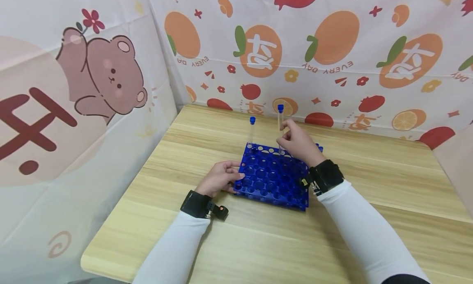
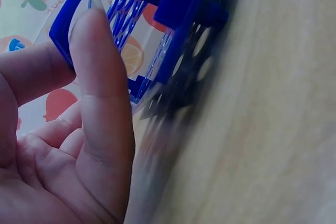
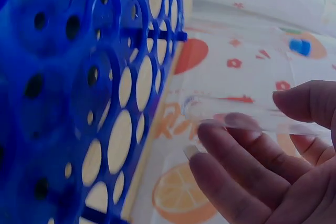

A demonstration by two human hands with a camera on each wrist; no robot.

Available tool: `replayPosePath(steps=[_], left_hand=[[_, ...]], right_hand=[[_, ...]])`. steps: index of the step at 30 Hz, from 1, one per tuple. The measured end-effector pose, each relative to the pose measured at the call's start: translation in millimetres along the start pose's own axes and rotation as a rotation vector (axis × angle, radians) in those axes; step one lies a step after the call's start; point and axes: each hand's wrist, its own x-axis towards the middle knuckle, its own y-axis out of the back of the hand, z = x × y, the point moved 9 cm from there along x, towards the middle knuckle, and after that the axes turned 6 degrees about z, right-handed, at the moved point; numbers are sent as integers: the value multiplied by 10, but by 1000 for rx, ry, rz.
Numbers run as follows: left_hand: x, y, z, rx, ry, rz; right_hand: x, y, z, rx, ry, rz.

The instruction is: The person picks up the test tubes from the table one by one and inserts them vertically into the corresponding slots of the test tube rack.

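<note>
A blue test tube rack point(image 1: 271, 177), full of round holes, sits on the wooden table. My left hand point(image 1: 219, 178) grips its left side, and in the left wrist view the thumb point(image 2: 100, 98) and forefinger lie on either side of the rack's blue edge. My right hand point(image 1: 300, 142) pinches a clear test tube point(image 1: 280, 116) with a blue cap, held upright above the rack's far row. The right wrist view shows this tube's rounded bottom point(image 3: 190, 107) apart from the rack. Another blue-capped test tube point(image 1: 251, 132) stands in the far left corner of the rack.
Behind the rack, a fruit-printed cloth point(image 1: 295, 70) hangs along the table's far edge. A bear-printed cloth point(image 1: 111, 79) hangs to the left. Bare wooden tabletop point(image 1: 388, 181) extends right of the rack. Each wrist wears a black strap point(image 1: 327, 177) with a small camera.
</note>
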Motion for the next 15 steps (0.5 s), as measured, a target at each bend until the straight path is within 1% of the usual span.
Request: replayPosePath(steps=[2, 6, 15], left_hand=[[1, -3, 3, -1, -3, 2], [1, -2, 1, 2, -4, 6], [-20, -8, 9, -11, 6, 16]], right_hand=[[22, -71, -43, -7, 21, -12], [68, -162, -92, -7, 44, 0], [178, -234, -143, 12, 54, 64]])
